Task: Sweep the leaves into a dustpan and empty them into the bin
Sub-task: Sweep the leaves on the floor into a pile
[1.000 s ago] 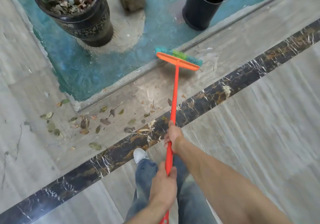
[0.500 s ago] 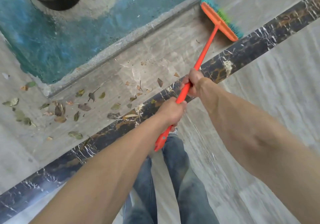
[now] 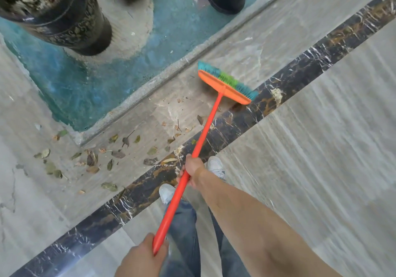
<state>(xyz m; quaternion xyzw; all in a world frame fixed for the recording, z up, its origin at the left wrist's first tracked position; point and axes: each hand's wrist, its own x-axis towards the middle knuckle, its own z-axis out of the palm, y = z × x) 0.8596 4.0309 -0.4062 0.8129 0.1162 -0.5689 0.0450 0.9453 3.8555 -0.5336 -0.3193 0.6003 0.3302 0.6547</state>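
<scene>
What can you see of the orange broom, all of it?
The orange plastic-looking broom has a long, straight orange handle joined to the middle of a flat orange head, fringed along its far edge with teal and green bristles. It slants from lower left up to the right. The head sits low over the grey stone floor beside the dark marble strip; floor contact is unclear. The right hand grips mid-handle, the left hand grips the handle's near end.

Leaves [image 3: 92, 158] lie left of the broom [image 3: 225, 83], seemingly near planter [image 3: 55, 13].
</scene>
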